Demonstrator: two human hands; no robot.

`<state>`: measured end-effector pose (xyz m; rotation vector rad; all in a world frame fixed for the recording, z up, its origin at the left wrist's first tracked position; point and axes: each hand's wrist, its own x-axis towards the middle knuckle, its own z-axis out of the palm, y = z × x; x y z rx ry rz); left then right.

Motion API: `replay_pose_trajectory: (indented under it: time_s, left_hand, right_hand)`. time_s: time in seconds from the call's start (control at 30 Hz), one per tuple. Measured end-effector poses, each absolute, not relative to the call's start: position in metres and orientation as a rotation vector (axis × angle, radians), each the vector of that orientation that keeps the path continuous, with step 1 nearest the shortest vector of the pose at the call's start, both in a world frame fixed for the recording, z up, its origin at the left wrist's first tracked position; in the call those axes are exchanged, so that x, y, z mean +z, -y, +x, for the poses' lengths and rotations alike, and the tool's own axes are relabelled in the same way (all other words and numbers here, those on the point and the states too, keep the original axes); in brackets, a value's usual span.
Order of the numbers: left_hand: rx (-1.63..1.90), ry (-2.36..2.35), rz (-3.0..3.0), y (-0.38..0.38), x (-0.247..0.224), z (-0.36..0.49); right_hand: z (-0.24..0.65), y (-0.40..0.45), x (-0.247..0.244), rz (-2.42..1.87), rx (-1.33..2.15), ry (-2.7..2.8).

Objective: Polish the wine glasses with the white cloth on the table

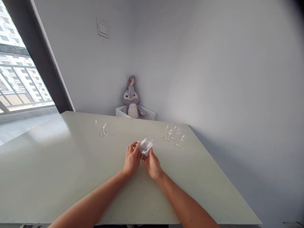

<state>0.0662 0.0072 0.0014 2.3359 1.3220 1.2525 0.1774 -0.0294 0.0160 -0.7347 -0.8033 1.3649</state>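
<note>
Over the middle of the pale table (95, 177), my left hand (132, 159) and my right hand (152, 163) are closed around a clear glass (145, 145). White tissue or cloth (145, 153) is wrapped against the glass, between it and my fingers. The stem of this glass is hidden by my hands. To the left stands one clear stemmed glass (104, 127). Several more stemmed glasses (169, 129) stand close together at the back right of the table.
A purple plush toy (132, 109) sits in a white perforated basket (150, 115) beyond the table's back edge. Grey walls meet behind it, with a light switch (103, 28). At the left is a window (21, 72).
</note>
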Motion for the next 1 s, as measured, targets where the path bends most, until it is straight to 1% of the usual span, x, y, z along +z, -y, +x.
replay_pose_trajectory:
  time_s: [0.07,0.17,0.33,0.43,0.53,0.77,0.87,1.0]
  left_hand:
    - [1.258,-1.280,2.264,-0.006,0.001,0.068]
    - [1.199,-1.077,2.128,-0.002,0.004,0.069]
    - [0.926,-0.712,1.487,-0.003,0.018,0.063]
    - [0.879,-0.627,1.165,-0.009,0.022,0.058]
    - [0.863,-0.630,1.068,-0.014,0.023,0.054]
    - [1.136,-0.602,1.044,-0.017,0.032,0.050]
    - [1.235,-0.562,1.057,-0.014,0.036,0.052]
    - [1.341,-0.559,1.261,-0.009,0.033,0.055]
  right_hand:
    - [0.176,0.032,0.015,-0.766,1.328,0.888]
    - [0.179,0.034,0.013,-0.785,1.355,0.942]
    - [0.194,0.032,0.013,-0.850,1.482,0.825]
    - [0.197,0.031,0.012,-0.882,1.581,0.863]
    - [0.196,0.029,0.008,-0.879,1.618,0.894]
    - [0.217,0.014,0.003,-0.991,1.357,0.567]
    - [0.217,0.016,0.006,-0.889,1.492,0.551]
    - [0.201,0.023,0.007,-0.796,1.657,0.643]
